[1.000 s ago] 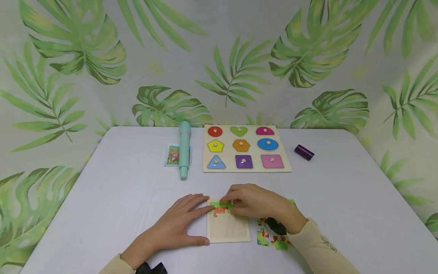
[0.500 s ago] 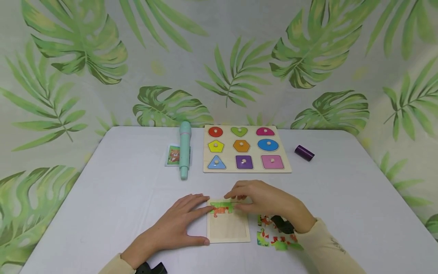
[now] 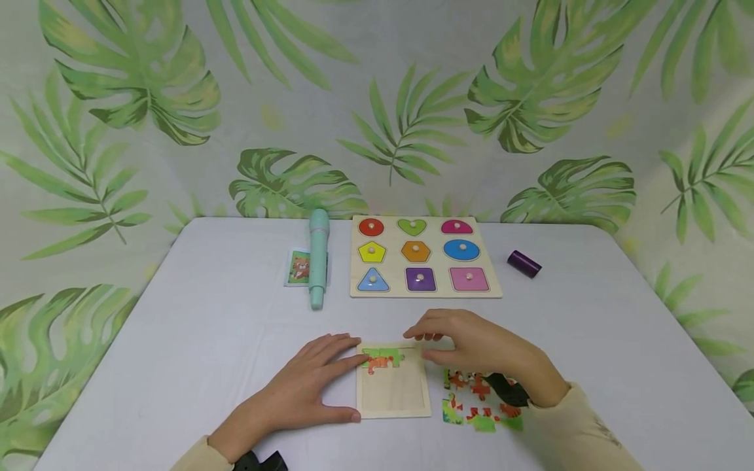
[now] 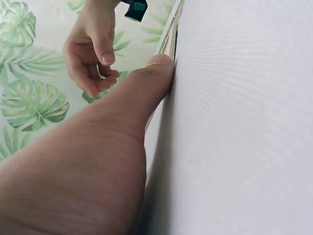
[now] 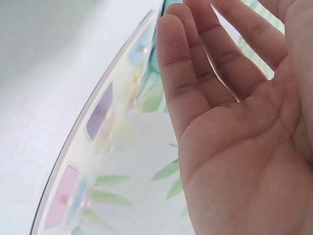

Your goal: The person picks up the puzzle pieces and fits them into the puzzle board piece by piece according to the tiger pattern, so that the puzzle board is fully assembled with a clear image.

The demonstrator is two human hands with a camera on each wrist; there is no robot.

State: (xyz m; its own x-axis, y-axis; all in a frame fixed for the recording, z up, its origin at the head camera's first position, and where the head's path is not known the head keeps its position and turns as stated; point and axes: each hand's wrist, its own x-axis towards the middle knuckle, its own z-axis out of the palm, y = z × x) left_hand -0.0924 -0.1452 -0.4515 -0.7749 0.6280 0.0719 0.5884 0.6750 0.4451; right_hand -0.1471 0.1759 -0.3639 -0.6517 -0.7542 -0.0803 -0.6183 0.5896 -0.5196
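Observation:
A wooden puzzle tray (image 3: pixel 393 396) lies on the table, with a few joined jigsaw pieces (image 3: pixel 381 358) in its upper left corner, green above and orange below. My left hand (image 3: pixel 300 383) rests along the tray's left side, fingers spread. Its index fingertip touches the joined pieces, and in the left wrist view the thumb (image 4: pixel 154 81) presses the tray's edge. My right hand (image 3: pixel 468 340) hovers over the tray's upper right corner with loosely bent fingers. Nothing shows in its palm (image 5: pixel 239 147) in the right wrist view. Several loose jigsaw pieces (image 3: pixel 484 422) lie right of the tray, partly under the right forearm.
Behind the tray lies a wooden shape board (image 3: pixel 393 281) with knobbed colourful shapes. To its left, a mint-green stick-shaped thing (image 3: pixel 318 255) lies across a small picture card (image 3: pixel 298 268). A dark purple cylinder (image 3: pixel 523 263) sits at the right. A leaf-print cloth (image 3: pixel 412 163) hangs behind.
My right hand has drawn back to the right from the joined pieces, uncovering them and more of the loose ones. The left hand has stayed put.

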